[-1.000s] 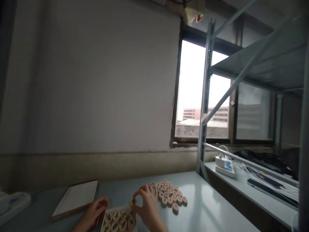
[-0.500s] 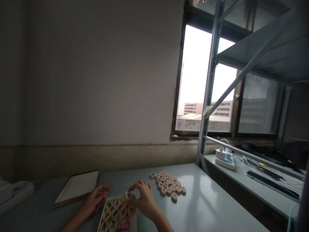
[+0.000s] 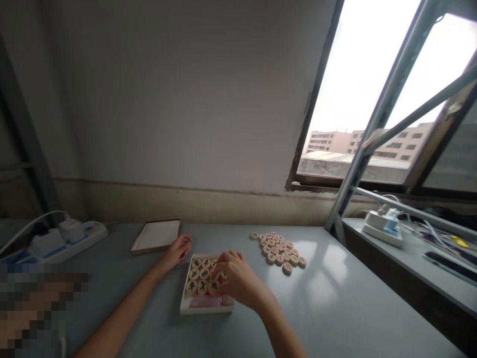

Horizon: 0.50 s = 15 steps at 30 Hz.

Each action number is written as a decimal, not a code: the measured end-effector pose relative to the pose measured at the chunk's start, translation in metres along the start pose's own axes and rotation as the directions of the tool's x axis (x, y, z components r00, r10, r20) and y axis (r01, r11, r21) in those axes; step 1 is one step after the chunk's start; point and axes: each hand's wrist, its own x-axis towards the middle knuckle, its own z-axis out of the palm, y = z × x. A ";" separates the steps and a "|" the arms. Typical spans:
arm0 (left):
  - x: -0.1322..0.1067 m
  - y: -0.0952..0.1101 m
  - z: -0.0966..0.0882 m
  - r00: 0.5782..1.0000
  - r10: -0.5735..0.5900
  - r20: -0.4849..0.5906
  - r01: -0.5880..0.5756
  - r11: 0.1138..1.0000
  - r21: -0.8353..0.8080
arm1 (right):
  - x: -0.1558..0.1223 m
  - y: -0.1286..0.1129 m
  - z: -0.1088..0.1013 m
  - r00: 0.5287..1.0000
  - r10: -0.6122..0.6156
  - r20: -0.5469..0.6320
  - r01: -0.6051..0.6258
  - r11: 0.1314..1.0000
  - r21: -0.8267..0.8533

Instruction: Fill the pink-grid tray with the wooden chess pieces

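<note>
In the head view, the worktop point(image 3: 346, 308) meets the wall point(image 3: 194, 114) at twelve o'clock and spreads wide toward four. One box point(image 3: 206, 312) holds at least nine pieces point(image 3: 204, 274); many more pile point(image 3: 278, 248) at two. Right hand point(image 3: 234, 276) covers some, grip unclear; left hand point(image 3: 181, 248), loosely curled, released, near ten.

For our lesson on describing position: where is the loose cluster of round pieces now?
In the head view, the loose cluster lies on the table, right of the box and beyond the right hand.
</note>
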 end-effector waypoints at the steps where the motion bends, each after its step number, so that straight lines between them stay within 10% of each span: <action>1: 0.001 -0.001 0.000 1.000 0.002 0.009 -0.002 1.000 -0.003 | 0.000 -0.001 0.001 1.000 -0.010 0.011 0.010 1.000 -0.014; 15: -0.013 0.014 0.008 0.999 0.020 0.046 -0.023 0.998 0.063 | 0.004 0.010 0.007 0.991 -0.031 -0.133 0.004 0.981 -0.195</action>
